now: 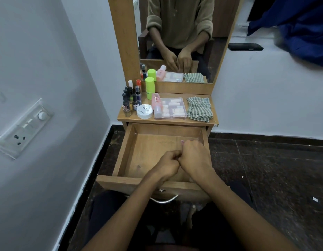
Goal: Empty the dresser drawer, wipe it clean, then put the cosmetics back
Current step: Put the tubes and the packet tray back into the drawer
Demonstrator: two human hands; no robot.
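The wooden drawer (148, 156) is pulled out and its floor is bare apart from my hands. My right hand (195, 158) is curled inside it near the right wall, with a small pink item (182, 141) showing at its fingertips. My left hand (169, 163) is curled beside it, knuckles touching the right hand; anything it holds is hidden. On the dresser top (175, 121) stand several nail polish bottles (130, 100), a green tube (149, 87), a white jar (144, 111), a pink bottle (156, 103), a clear nail box (172, 107) and a folded striped cloth (198, 108).
A mirror (175, 33) rises behind the dresser top. A switch plate (23, 127) is on the left wall close to the dresser. The drawer's metal handle (164, 200) is above my lap. A black flat object (245, 46) and blue fabric (302, 29) lie at the right.
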